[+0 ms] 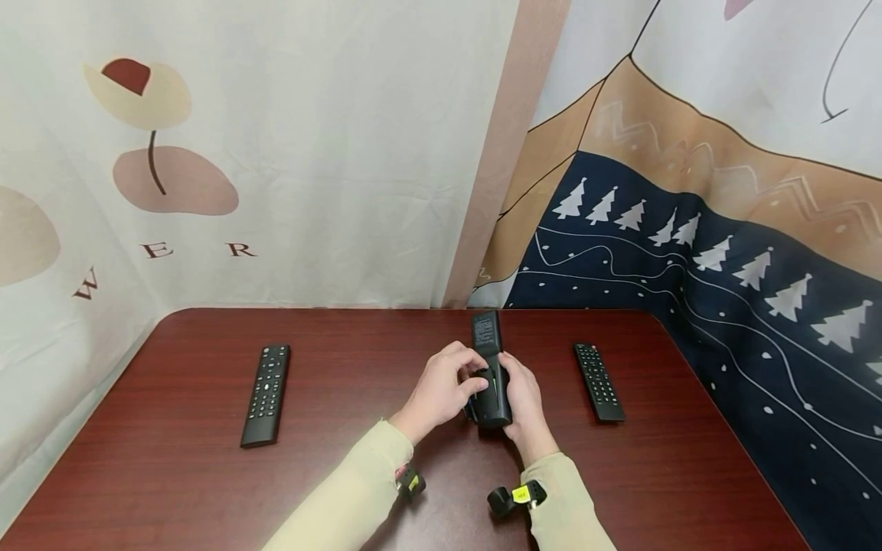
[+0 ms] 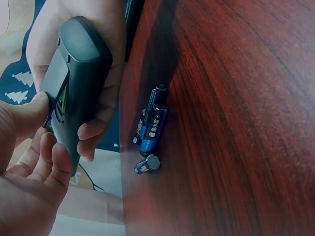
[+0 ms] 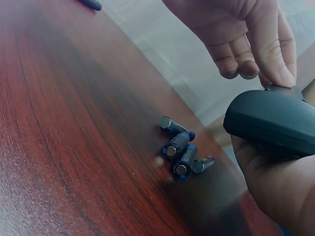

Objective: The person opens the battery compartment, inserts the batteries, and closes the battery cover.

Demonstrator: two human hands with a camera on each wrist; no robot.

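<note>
Pale yellow sleeves (image 1: pixel 344 493) enter from the bottom edge of the head view, two of them, each with a black wrist device (image 1: pixel 518 497) bearing a yellow label. They lie over a reddish-brown wood-grain table (image 1: pixel 172 490) that fills the lower half, its surface glossy at bottom centre. Behind it, a white curtain (image 1: pixel 344 153) with flower shapes and the letters W, E and R covers the upper left, and a navy, tan and white curtain (image 1: pixel 620 260) with pale trees covers the right. Three black remotes are in sight: a left-side remote (image 1: pixel 266 394) and a right-side remote (image 1: pixel 599 383), both lying buttons up, and a held remote (image 1: pixel 496 398) right of centre, back side showing. The right hand (image 1: pixel 525 398) grips that one along its body; the left hand (image 1: pixel 441 383) pinches its battery cover (image 2: pixel 55 73), which stands tilted partly off the back. Four batteries (image 3: pixel 175 146) lie clustered at the centre of the right wrist view; in the head view they cannot be made out.
</note>
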